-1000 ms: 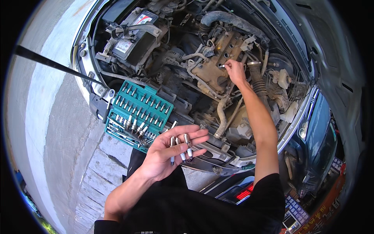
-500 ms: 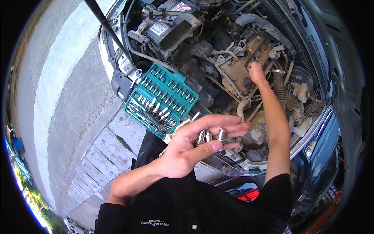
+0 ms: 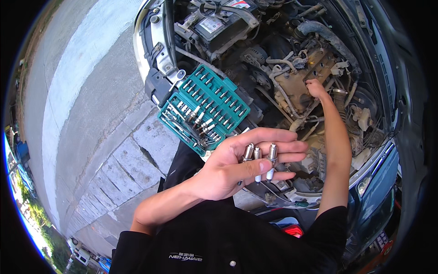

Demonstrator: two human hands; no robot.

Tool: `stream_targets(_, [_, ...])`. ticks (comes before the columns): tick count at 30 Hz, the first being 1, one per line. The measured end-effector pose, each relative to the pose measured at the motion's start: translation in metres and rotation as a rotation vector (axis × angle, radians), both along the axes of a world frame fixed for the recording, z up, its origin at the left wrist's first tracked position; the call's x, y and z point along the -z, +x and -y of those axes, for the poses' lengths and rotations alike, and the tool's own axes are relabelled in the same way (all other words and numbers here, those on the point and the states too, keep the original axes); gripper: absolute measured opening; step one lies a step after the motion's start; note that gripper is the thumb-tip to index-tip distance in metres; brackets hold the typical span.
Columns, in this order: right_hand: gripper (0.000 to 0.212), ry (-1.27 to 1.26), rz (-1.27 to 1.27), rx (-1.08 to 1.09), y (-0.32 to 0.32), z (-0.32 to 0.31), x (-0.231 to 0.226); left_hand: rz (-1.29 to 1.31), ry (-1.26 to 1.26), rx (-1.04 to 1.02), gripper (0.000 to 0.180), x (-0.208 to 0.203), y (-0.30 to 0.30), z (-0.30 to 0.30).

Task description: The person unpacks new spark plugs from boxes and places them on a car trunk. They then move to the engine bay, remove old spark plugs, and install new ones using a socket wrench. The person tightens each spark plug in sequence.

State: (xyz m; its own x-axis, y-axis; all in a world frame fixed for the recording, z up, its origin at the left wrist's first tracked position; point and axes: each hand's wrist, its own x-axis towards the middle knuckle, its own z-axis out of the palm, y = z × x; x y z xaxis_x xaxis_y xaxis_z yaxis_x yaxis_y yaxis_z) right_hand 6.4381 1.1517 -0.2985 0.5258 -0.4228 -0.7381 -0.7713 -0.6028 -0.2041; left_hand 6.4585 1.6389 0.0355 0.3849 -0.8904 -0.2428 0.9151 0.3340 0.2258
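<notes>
Pinching three spark plugs [image 3: 272, 155] under its thumb, with the other fingers spread, the left hand [image 3: 230, 169] is nearer to the body than the brown engine cover [image 3: 295, 93]. Left of this cover lies the green tool case [image 3: 229, 84]. The right hand [image 3: 316, 88] bends its fingers at the cover; I cannot tell if they pinch something. If a plug is there, I would turn it straight and lightly, without force.

Daylight whitens the lower-left rim, while fisheye distortion curves the pavement [image 3: 98, 96].
</notes>
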Motion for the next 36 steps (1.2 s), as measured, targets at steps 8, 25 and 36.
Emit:
stream_targets(8, [0.035, 0.025, 0.153, 0.023, -0.003, -0.005, 0.001, -0.017, 0.371, -0.001, 0.047, 0.054, -0.038, -0.048])
stream_targets(25, [0.016, 0.298, -0.090, 0.433, 0.005, 0.007, 0.008, 0.006, 0.477, 0.033, 0.045, 0.064, -0.068, -0.092])
stream_targets(36, [0.027, 0.410, -0.110, 0.600, 0.010, 0.009, 0.003, -0.005, 0.524, 0.012, 0.045, 0.064, -0.079, -0.104])
